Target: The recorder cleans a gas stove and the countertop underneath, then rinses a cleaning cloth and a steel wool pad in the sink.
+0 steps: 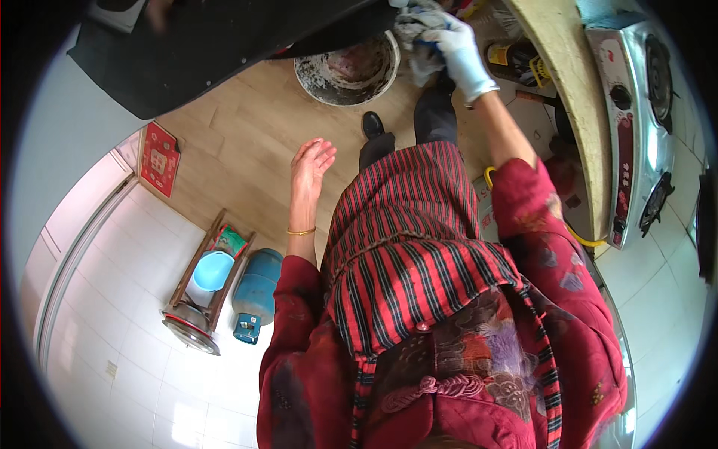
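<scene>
My right hand (457, 53) wears a white knit glove and reaches far forward. Its fingers are closed around a crumpled grey cloth (420, 42), whose exact kind is hard to make out. Just left of the cloth, a wide round basin (359, 73) with a dirty, blotched inside sits on the floor, partly covered by a black panel. My left hand (312, 163) is bare, with a gold-coloured bangle at the wrist. It hangs in the air over the wooden floor (241, 129), fingers slightly apart, holding nothing.
A black panel (185, 62) spans the upper left. Right, a two-burner gas stove (631, 112) stands on a counter (566, 73), with a dark bottle (513, 62) below. A blue gas cylinder (258, 286) and wooden rack (193, 258) holding a blue bowl (213, 270) stand lower left.
</scene>
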`<move>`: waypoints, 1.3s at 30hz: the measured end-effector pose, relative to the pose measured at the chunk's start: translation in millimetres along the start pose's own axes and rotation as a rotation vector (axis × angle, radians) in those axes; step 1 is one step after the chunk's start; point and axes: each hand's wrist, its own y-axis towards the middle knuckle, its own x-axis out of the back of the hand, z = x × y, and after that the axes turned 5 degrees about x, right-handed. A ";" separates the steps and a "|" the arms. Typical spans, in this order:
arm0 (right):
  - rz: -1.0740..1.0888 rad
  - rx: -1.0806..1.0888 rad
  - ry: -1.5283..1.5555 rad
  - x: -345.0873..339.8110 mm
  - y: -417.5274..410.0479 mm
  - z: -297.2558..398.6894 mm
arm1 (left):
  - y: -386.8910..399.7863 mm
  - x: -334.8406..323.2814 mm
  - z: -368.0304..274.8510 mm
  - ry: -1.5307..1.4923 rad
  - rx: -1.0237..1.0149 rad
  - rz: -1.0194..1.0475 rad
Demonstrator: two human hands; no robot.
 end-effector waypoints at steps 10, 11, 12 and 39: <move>-0.129 -0.685 0.958 -34.1 5.1 -169.8 | 48.3 37.8 16.8 -0.053 0.006 -0.058; -0.045 -0.687 1.058 -29.1 -3.3 -172.9 | 40.5 36.8 17.9 -0.066 -0.021 -0.024; -0.002 -0.644 1.054 -41.8 -18.7 -152.3 | 28.7 39.8 19.2 -0.082 -0.054 0.027; -0.090 0.052 0.659 46.4 -15.4 65.5 | 24.7 -171.1 -12.8 0.127 -0.171 0.336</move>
